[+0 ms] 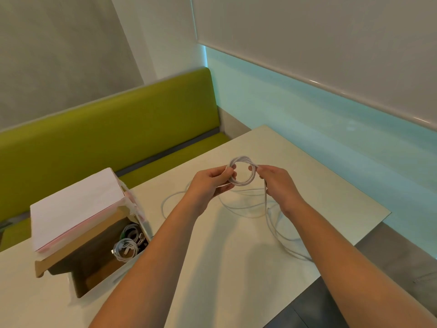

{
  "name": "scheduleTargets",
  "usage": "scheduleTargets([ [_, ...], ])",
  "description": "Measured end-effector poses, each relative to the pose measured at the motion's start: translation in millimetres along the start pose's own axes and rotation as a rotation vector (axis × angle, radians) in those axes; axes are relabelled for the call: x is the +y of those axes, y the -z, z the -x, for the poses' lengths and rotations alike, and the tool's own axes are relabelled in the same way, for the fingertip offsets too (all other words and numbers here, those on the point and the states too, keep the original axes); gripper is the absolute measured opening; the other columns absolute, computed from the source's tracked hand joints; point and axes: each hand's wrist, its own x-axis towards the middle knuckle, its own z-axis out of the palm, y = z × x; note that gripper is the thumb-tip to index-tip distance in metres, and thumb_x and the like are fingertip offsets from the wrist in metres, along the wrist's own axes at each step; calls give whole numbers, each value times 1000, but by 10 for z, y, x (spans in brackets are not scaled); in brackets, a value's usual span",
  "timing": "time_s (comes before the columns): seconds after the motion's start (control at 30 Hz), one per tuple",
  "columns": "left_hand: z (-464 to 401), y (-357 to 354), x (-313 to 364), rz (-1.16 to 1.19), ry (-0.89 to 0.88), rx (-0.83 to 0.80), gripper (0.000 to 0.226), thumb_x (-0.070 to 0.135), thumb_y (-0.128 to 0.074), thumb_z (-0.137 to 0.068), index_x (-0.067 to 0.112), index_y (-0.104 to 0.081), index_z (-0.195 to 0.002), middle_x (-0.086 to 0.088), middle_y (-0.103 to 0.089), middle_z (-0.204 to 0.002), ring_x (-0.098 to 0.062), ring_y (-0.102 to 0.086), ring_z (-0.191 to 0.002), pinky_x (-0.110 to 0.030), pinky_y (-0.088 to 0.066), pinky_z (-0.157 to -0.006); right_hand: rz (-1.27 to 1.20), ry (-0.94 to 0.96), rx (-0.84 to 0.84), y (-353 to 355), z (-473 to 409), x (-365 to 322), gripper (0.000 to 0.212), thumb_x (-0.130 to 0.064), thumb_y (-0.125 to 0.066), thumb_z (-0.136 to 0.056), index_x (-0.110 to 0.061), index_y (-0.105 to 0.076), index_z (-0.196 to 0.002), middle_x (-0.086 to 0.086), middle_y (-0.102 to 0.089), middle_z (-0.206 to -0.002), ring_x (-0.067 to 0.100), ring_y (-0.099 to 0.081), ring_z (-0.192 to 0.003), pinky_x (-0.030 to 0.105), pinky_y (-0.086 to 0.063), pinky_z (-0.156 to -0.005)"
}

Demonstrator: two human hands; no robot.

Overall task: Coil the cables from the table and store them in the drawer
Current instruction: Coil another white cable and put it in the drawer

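Your 2 hands meet at frame centre: left hand (210,183) and right hand (275,183) each pinch 1 white coil (243,171) above the table (236,268). Loose cable (248,209) trails beneath. At lower left, the open drawer (94,263) holds 2 coiled cables (125,249).

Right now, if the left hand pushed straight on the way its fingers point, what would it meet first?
Probably the right hand, just across the white cable coil that the left hand also pinches; depth is hard to judge.

Two bare forearms, no sleeves in view. Left hand (208,185) and right hand (279,183) ungloved, wrists unadorned.
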Motion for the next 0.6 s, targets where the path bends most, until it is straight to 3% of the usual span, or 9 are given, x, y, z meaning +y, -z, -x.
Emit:
scheduleTargets([
  [0.2,-50,-16,-27,72,-79,164,18,9,-60,-95,3,-71,-108,-9,-72,-97,-17,-69,-86,-23,-58,-78,248,92,-127,-45,13,307,17,-25,-55,-97,-19,-71,-100,-6,-63,-81,5,-52,-69,23,-41,-68],
  [0.4,-75,50,86,188,-71,203,15,11,-57,-97,10,-72,-97,-6,-72,-99,-15,-69,-88,-25,-59,-79,458,-24,-314,-11,104,916,10,-10,-67,-88,-17,-70,-94,1,-67,-95,3,-55,-64,10,-43,-61],
  [0.5,-66,81,100,220,-52,191,16,11,-55,-98,9,-72,-99,-6,-72,-98,-15,-69,-87,-26,-59,-80,393,-122,-393,-9,135,964,8,-14,-65,-90,-16,-68,-97,-2,-65,-91,9,-56,-64,15,-45,-57],
  [0.6,-50,86,102,298,-46,169,18,11,-54,-99,9,-71,-101,-3,-72,-93,-13,-69,-86,-26,-58,-83,489,-177,-540,-9,151,980,13,-16,-64,-92,-14,-69,-104,-5,-64,-84,7,-55,-62,16,-46,-56],
])
